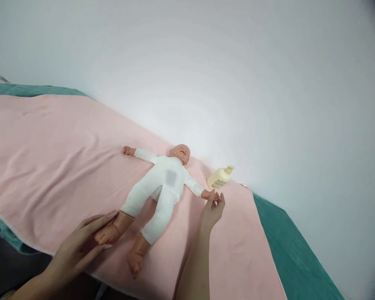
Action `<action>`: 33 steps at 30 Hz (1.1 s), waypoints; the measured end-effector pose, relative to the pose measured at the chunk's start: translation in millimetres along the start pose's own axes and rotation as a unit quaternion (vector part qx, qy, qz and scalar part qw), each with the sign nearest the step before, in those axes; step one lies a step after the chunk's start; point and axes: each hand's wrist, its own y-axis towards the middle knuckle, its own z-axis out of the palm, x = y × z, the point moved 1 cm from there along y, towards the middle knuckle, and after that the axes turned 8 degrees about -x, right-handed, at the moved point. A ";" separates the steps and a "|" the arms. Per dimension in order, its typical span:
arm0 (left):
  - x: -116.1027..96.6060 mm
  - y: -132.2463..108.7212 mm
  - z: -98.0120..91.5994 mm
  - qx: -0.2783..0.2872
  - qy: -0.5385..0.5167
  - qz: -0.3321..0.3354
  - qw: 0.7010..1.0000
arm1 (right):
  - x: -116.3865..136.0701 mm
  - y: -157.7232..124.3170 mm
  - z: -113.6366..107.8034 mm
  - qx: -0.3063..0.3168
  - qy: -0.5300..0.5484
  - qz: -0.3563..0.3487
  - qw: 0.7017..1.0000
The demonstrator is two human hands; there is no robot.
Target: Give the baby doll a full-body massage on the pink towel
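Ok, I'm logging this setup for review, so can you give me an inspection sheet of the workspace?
Surface: pink towel spread over a green sheet, lightly wrinkled.
Job's things: baby doll in a white suit, on its back, arms out.
Clutter: cream pump bottle lying on its side by the doll's hand.
Hands: left hand open, fingers on the doll's foot; right hand touches the doll's hand, grip unclear.
Cables: nothing seen.
Surroundings: plain white wall behind the bed.
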 end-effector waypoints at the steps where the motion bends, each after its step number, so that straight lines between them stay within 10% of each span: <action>1: -2.4 4.4 1.6 -0.002 -0.005 0.001 1.000 | 7.1 -6.9 2.5 -0.009 0.035 -0.012 0.999; 11: -21.5 32.5 22.9 0.019 -0.048 -0.105 0.993 | 25.9 -53.2 22.6 0.092 0.092 -0.235 0.963; 17: -25.3 46.7 33.6 0.020 -0.049 -0.097 0.994 | 24.8 -60.4 37.8 0.176 0.090 -0.516 0.834; 33: -36.2 75.9 34.9 0.037 0.009 -0.062 0.997 | 33.8 -64.3 37.9 0.255 0.038 -0.563 0.785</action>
